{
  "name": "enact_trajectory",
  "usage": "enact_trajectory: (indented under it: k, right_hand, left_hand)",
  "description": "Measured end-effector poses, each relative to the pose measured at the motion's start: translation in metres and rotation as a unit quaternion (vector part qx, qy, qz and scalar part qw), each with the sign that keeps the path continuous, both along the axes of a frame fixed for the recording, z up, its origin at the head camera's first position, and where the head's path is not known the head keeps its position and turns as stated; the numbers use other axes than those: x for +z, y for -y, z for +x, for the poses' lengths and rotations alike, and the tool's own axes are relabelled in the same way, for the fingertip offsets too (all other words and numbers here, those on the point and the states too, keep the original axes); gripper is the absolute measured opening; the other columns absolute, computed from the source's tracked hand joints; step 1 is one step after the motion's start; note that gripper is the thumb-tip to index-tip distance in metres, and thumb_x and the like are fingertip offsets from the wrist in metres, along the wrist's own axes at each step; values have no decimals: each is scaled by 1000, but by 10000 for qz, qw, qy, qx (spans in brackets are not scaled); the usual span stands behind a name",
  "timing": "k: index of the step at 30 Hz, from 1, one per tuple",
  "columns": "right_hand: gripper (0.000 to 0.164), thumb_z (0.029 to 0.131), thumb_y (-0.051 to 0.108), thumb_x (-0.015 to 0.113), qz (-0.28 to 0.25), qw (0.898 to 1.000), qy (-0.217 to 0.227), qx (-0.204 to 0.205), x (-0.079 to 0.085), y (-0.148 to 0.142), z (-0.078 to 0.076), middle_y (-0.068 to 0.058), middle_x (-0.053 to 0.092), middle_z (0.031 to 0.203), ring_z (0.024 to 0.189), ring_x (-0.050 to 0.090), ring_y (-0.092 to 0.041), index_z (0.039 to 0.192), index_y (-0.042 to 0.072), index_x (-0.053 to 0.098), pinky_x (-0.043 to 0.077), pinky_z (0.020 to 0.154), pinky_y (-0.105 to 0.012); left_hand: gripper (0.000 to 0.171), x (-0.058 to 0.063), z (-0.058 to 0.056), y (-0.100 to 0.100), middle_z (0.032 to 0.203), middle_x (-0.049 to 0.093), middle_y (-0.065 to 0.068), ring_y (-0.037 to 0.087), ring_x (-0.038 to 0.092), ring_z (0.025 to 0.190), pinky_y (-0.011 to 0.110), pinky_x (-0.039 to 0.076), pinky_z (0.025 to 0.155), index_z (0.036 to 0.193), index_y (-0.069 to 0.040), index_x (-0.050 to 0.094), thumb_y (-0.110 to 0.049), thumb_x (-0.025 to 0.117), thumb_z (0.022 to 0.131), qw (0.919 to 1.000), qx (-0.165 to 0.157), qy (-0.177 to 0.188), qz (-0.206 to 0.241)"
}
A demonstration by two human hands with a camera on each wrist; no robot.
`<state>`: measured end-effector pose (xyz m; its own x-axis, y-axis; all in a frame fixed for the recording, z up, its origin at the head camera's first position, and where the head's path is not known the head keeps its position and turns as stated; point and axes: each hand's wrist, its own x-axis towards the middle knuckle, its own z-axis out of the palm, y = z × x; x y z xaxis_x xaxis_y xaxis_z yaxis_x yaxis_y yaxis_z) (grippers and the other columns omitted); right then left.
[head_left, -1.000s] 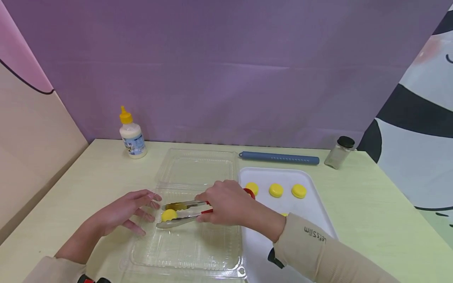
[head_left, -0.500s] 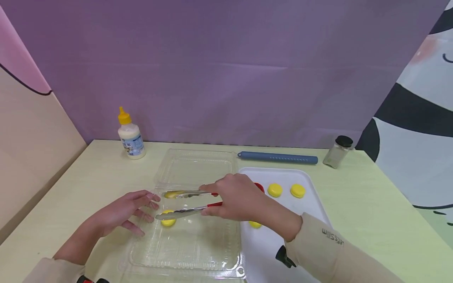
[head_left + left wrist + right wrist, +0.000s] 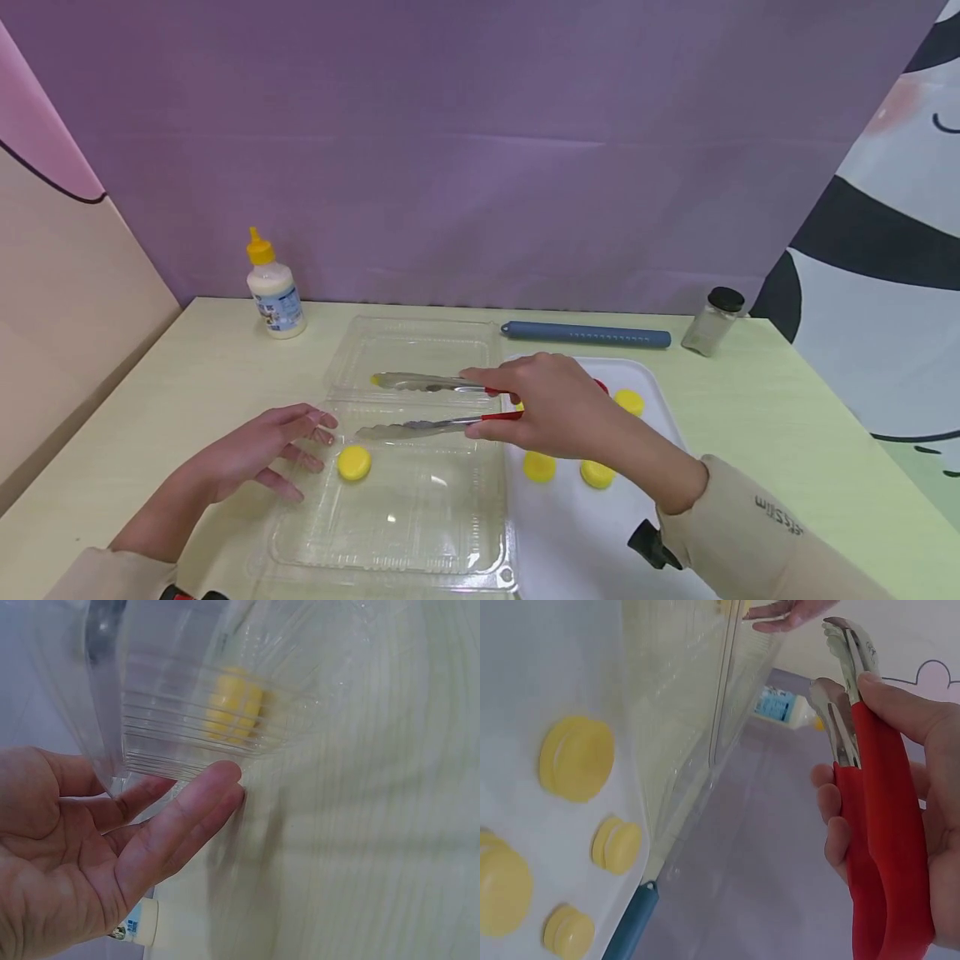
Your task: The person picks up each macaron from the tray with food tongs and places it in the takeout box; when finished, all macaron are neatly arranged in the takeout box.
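My right hand (image 3: 558, 404) holds metal tongs with red handles (image 3: 891, 825), fingers and thumb wrapped around the grips. The tongs' arms stand apart above the clear plastic clamshell box (image 3: 397, 533), with nothing between the tips. One yellow macaron (image 3: 354, 462) lies at the left side of the box's base, just below the tongs in the head view. At the box's left wall, my left hand (image 3: 255, 450) has its fingers spread, fingertips right by the plastic (image 3: 150, 742). Several more macarons (image 3: 577, 759) sit on the white tray (image 3: 600, 550), partly hidden by my right hand.
A glue-like bottle with a yellow nozzle (image 3: 276, 292) stands at the back left. Behind the tray lies a blue rod (image 3: 585, 335), with a black-lidded jar (image 3: 711, 325) to its right. The box's lid (image 3: 420, 342) lies folded back.
The tongs have opened off the macaron, leaving it in the box. My right hand has lifted them and moved back and to the right; my left hand stays nearly still.
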<state>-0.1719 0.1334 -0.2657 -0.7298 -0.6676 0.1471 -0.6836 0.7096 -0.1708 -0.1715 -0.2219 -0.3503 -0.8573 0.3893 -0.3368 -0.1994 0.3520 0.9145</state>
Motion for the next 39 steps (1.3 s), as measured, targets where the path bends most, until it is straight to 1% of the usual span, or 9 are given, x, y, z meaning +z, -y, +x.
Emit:
enact_trajectory:
  k: [4,8,15,19,21,24,30,35,39]
  right_hand:
    - [54,89,43,78,-348,9992,-194,90,3,-14,0,8,70,90,68,54,-1,133,14,68,48,64,-25]
    - [53,87,42,80,-530,9979,-354,82,6,-29,2,11,68,86,68,54,0,132,14,69,47,60,-24]
    - [54,85,40,82,-611,9972,-423,-84,16,-56,10,10,70,91,71,57,-2,131,14,70,47,59,-25]
    - [56,84,41,83,-581,9971,-433,-209,18,-71,13,10,71,91,73,58,-4,131,13,70,48,59,-24]
    - [55,84,40,84,-556,9970,-456,-272,18,-79,14,11,70,89,73,57,-4,130,13,71,47,58,-23]
    - [54,83,37,85,-540,9965,-546,-339,18,-91,17,13,68,87,69,53,-2,129,13,71,45,56,-22]
    - [58,82,36,86,-480,9963,-379,-609,17,-116,25,14,68,90,63,43,0,132,13,70,40,52,-21]
    - [61,80,36,88,-509,9955,-295,-742,13,-137,31,13,69,93,64,43,1,132,12,69,41,51,-21]
    - [60,80,35,88,-490,9939,-165,-970,11,-152,36,16,65,90,66,45,0,132,13,69,43,52,-20]
  left_hand:
    - [44,0,0,0,138,53,24,30,63,108,48,62,74,142,3,45,-27,39,110,10000,-11,8,-11]
    - [45,-1,0,1,139,53,25,30,63,109,49,62,74,143,4,44,-28,39,111,10000,-23,13,-3]
    - [46,-1,1,2,141,50,26,32,62,112,49,62,74,143,4,44,-28,39,111,10000,-53,-35,37]
    - [46,-1,1,2,141,50,27,32,62,112,49,61,74,143,4,43,-28,38,111,10000,-56,-33,39]
    - [46,-1,1,2,141,50,27,32,62,112,49,61,74,143,4,43,-28,38,111,10000,-63,-32,42]
    - [46,-1,1,2,141,49,27,33,62,113,49,61,74,143,5,43,-28,38,111,10000,-78,-18,46]
    - [47,0,1,1,141,50,27,32,62,112,50,62,74,143,5,43,-28,39,111,10000,-85,14,36]
    - [46,0,1,1,141,49,27,32,62,112,50,62,74,143,5,43,-27,38,111,9999,-102,13,5]
    - [45,0,0,1,141,50,27,32,62,112,49,62,73,142,5,44,-27,39,111,9999,-104,-2,-18]
